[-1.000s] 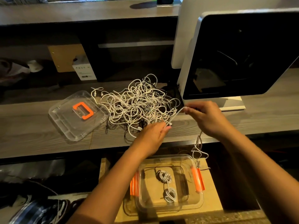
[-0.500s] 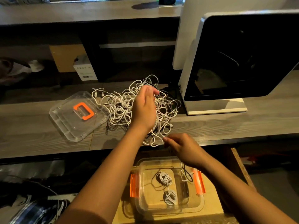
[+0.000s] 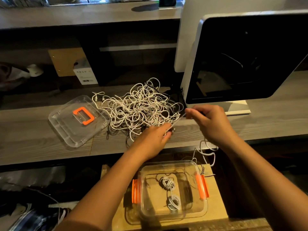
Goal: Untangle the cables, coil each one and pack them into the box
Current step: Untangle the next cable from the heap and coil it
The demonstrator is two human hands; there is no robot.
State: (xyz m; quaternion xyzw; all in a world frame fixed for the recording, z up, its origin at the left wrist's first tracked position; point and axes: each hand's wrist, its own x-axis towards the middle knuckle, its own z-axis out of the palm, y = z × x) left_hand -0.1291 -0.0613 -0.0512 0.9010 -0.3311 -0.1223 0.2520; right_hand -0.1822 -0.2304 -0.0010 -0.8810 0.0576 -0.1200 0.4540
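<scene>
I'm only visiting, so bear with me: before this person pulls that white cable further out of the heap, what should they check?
1. Grip on the pulling side: ok. The right hand pinches the white cable.
2. Heap held back: ok. The left hand holds the same cable at the edge of the tangle.
3. Cable free of the tangle: cannot tell. The left hand hides where it runs.
4. Loose end clear of snags: cannot tell. It dangles below the counter, near the box.
5. Box open: ok. Its lid lies on the counter.
6. Room inside: ok. It holds only two coils.
</scene>
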